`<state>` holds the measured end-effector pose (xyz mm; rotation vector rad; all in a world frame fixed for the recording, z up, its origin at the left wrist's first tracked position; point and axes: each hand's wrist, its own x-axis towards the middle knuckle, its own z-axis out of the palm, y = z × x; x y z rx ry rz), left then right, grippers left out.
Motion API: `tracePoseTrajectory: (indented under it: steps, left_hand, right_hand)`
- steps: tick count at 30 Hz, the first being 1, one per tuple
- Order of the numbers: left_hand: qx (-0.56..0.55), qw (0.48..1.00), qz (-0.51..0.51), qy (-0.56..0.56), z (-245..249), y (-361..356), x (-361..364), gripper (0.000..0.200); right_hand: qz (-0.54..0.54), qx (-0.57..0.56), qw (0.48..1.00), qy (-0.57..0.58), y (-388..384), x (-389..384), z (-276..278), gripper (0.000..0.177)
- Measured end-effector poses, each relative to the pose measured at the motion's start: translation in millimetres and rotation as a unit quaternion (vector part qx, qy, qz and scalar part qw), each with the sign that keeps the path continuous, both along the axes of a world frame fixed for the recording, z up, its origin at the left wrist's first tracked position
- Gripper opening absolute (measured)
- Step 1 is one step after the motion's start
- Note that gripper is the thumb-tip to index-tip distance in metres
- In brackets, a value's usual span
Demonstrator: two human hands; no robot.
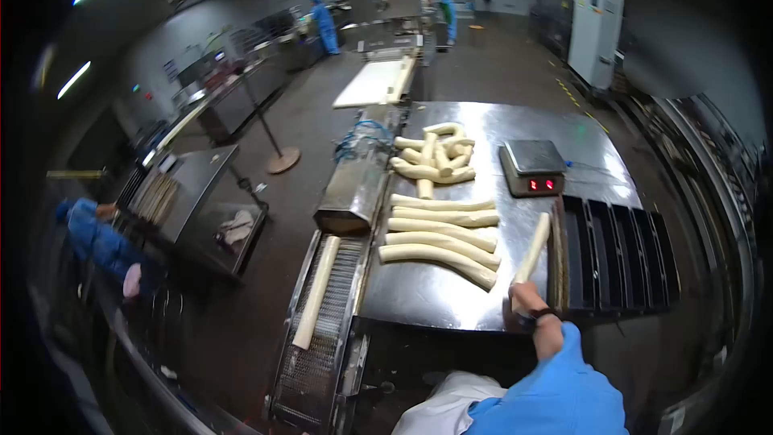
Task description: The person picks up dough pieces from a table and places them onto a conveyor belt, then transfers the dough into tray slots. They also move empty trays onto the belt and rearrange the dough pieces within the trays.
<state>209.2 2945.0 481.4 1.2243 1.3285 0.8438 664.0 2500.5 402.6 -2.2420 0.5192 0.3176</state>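
My right hand (527,300), below a blue sleeve and a dark wristband, is closed around the near end of a pale dough roll (535,246). The roll points away from me over the steel table (451,310), beside the black trays. To its left, several long dough rolls (443,239) lie side by side, with a heap of curved dough pieces (435,157) behind them. Another dough roll (316,294) rests lengthwise on the mesh conveyor (326,354). My left hand does not show.
A scale (534,165) with red digits stands at the table's back right, behind black trays (620,254). A metal housing (354,185) covers the conveyor. One person in blue (101,234) is at the left, another (324,24) farther back. A white cabinet (594,36) stands back right.
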Motion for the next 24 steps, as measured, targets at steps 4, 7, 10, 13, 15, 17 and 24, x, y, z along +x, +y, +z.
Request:
tracePoseTrajectory:
  steps: [4, 7, 10, 13, 15, 17, 24]
  left_hand:
    - [0.005, 0.999, 0.050, -0.004, -63, 11, -24, 0.040]
    - [0.018, 0.999, 0.032, -0.010, -64, 10, -16, 0.038]
    - [0.019, 0.999, 0.016, -0.027, -37, 8, 3, 0.038]
    - [0.018, 0.999, 0.010, -0.026, -27, 8, 10, 0.036]
    - [0.018, 1.000, 0.003, -0.020, -27, 6, 4, 0.033]
    - [-0.005, 0.999, 0.028, -0.019, -33, 2, -7, 0.034]
    - [0.005, 0.999, 0.002, 0.040, -67, 13, -39, 0.034]
  right_hand:
    - [-0.024, 0.255, 0.967, 0.004, 50, -29, 142, 0.037]
    - [0.043, 0.423, 0.904, -0.052, 94, -27, 223, 0.043]
    - [0.148, 0.560, 0.811, -0.077, 114, 7, 253, 0.046]
    - [0.179, 0.630, 0.753, -0.066, 144, 17, 273, 0.044]
    - [0.173, 0.653, 0.736, -0.039, 148, 21, 258, 0.042]
    - [0.178, 0.607, 0.774, 0.020, 144, 23, 227, 0.039]
    - [0.306, -0.191, 0.929, -0.086, 108, 37, 15, 0.034]
